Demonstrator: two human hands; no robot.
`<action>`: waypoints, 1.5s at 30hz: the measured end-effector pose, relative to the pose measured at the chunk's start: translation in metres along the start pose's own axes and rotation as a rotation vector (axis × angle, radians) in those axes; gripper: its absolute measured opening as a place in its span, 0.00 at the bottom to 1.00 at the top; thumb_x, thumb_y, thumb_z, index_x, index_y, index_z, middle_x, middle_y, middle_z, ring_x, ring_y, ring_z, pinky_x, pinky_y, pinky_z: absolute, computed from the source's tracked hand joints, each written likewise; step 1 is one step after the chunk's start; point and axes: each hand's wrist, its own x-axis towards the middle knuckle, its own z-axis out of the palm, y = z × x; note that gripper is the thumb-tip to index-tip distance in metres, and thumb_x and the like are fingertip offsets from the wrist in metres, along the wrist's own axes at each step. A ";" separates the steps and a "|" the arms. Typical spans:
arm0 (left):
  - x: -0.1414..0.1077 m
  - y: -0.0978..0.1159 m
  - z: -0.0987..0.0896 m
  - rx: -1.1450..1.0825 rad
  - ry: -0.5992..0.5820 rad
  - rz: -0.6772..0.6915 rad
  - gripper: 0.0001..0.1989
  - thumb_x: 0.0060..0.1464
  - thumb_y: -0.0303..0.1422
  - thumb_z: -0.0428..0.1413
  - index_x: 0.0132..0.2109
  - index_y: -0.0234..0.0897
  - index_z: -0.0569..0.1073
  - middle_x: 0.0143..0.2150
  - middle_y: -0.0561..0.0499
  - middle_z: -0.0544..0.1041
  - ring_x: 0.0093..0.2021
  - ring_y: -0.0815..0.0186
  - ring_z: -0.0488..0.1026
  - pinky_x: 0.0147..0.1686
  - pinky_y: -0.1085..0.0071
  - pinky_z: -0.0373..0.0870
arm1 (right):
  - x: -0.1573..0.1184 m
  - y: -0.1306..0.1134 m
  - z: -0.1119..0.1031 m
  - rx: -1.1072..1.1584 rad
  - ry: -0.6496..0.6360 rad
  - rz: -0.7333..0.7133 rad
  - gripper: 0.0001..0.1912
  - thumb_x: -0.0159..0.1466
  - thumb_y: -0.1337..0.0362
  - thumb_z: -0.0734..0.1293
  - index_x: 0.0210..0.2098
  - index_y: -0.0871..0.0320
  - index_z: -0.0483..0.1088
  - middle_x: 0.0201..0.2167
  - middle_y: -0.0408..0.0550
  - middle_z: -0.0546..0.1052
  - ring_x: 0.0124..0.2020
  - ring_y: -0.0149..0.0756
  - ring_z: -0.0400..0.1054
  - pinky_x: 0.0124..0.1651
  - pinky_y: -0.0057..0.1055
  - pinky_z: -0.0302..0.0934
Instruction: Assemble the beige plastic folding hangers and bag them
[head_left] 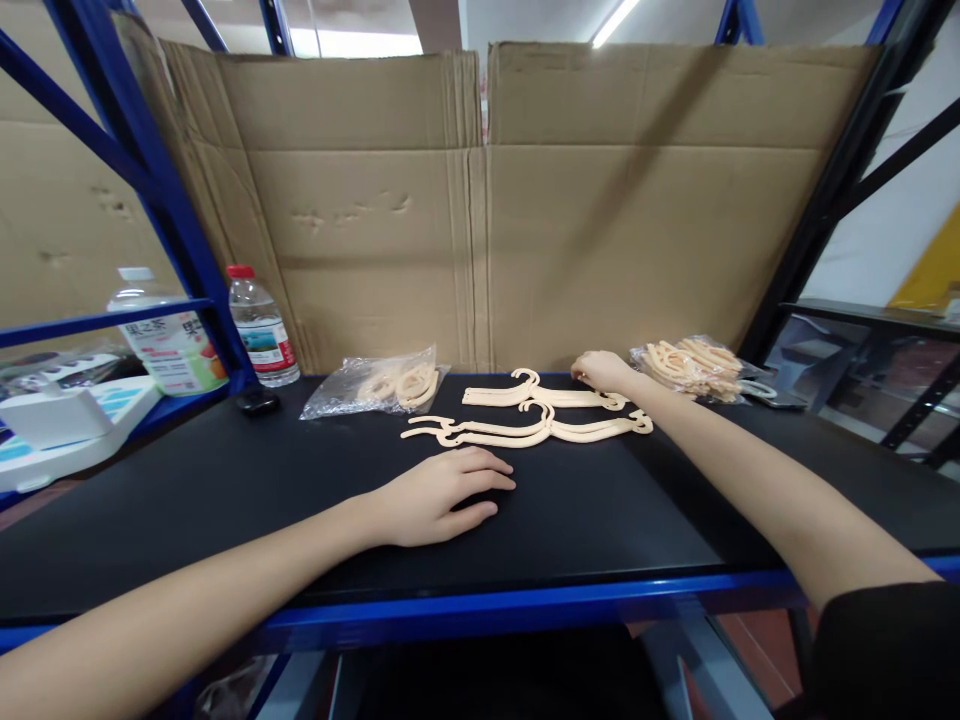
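Cream folding hangers lie on the black table in the middle. The nearer hanger (517, 434) has its parts spread to both sides; another hanger (495, 397) lies just behind it. My left hand (450, 495) rests flat on the table in front of the nearer hanger, fingers spread, holding nothing. My right hand (602, 371) is at the right end of the farther hanger, its fingers bent together; whatever may be between them is too small to make out.
A clear bag (375, 385) with cream parts lies at the back left, and a fuller bag (691, 368) at the back right. A red-capped bottle (262, 330), a larger bottle (169, 335) and a dark object (258, 401) are at left. Cardboard (360, 220) stands behind.
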 end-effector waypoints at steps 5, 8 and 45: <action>0.000 0.000 0.001 -0.015 -0.003 -0.009 0.16 0.62 0.31 0.48 0.56 0.39 0.68 0.57 0.44 0.70 0.57 0.60 0.66 0.58 0.62 0.63 | -0.009 0.002 -0.021 0.081 0.192 0.006 0.14 0.60 0.73 0.60 0.38 0.58 0.77 0.41 0.52 0.78 0.45 0.41 0.71 0.48 0.33 0.62; 0.001 0.000 0.002 -0.057 0.025 -0.011 0.16 0.61 0.31 0.49 0.56 0.39 0.68 0.56 0.44 0.70 0.57 0.60 0.66 0.58 0.62 0.63 | -0.022 -0.007 -0.035 0.261 0.391 0.065 0.14 0.62 0.68 0.59 0.40 0.59 0.75 0.41 0.52 0.78 0.41 0.39 0.72 0.47 0.34 0.65; 0.012 -0.010 0.005 -1.000 0.731 -0.633 0.12 0.51 0.37 0.61 0.35 0.32 0.70 0.28 0.53 0.72 0.25 0.74 0.70 0.26 0.78 0.66 | -0.046 -0.042 0.008 0.453 0.216 -0.066 0.02 0.55 0.66 0.70 0.26 0.58 0.74 0.31 0.49 0.76 0.36 0.41 0.69 0.42 0.36 0.61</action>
